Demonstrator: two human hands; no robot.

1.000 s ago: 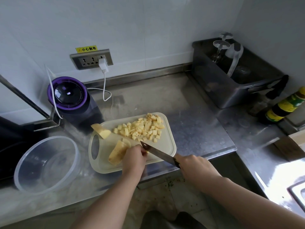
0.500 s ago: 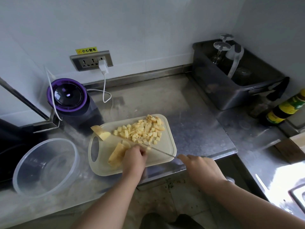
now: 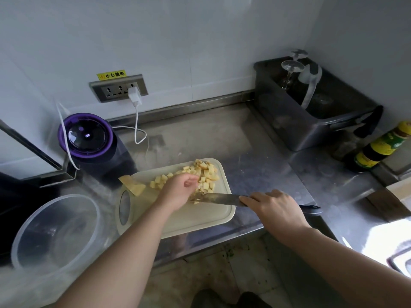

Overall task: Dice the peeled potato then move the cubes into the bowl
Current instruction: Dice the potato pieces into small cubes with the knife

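A cream cutting board lies on the steel counter. A pile of potato cubes covers its far right part. One uncut potato piece sits at the board's far left edge. My left hand reaches into the pile, fingers curled over cubes right beside the blade. My right hand grips the knife, whose blade lies low across the board, tip pointing left under my left hand. The clear plastic bowl stands left of the board with nothing in it.
A purple-lidded appliance stands behind the board, with a white charger plugged into the wall socket. A dark bin with glasses and a sauce bottle are at the right. The counter edge runs just below the board.
My left hand left the potato slab near the board's front and moved up right into the cube pile. The knife swung from slanted to nearly level, its blade next to the cubes.
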